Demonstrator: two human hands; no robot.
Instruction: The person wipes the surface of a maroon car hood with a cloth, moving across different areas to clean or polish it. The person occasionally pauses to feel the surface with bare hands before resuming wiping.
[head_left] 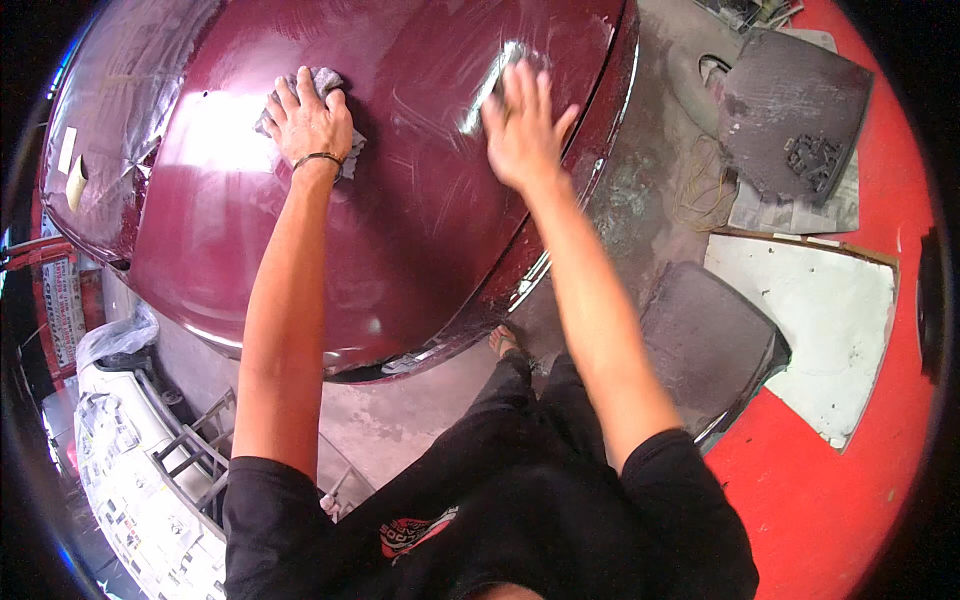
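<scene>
A glossy maroon car panel [420, 215] curves out in front of me, with pale smears and bright reflections across it. Over its left part, my left hand [312, 125] presses a crumpled grey cloth [327, 80] against the paint; the cloth's edges stick out beyond the fingers and beside the wrist. A dark band circles that wrist. Toward the panel's right edge is my right hand [525, 130], blurred by motion, its fingers stretched out and thumb apart. No object shows in it. Whether its palm touches the paint, I cannot tell.
Dark panels [795, 110] and a whitish panel [815, 300] lean along the red surface [790, 490] at right. At lower left stand a white bumper-like part [150, 500] covered with paper and plastic, and a metal stand [200, 440]. The car's glass [120, 90] lies far left.
</scene>
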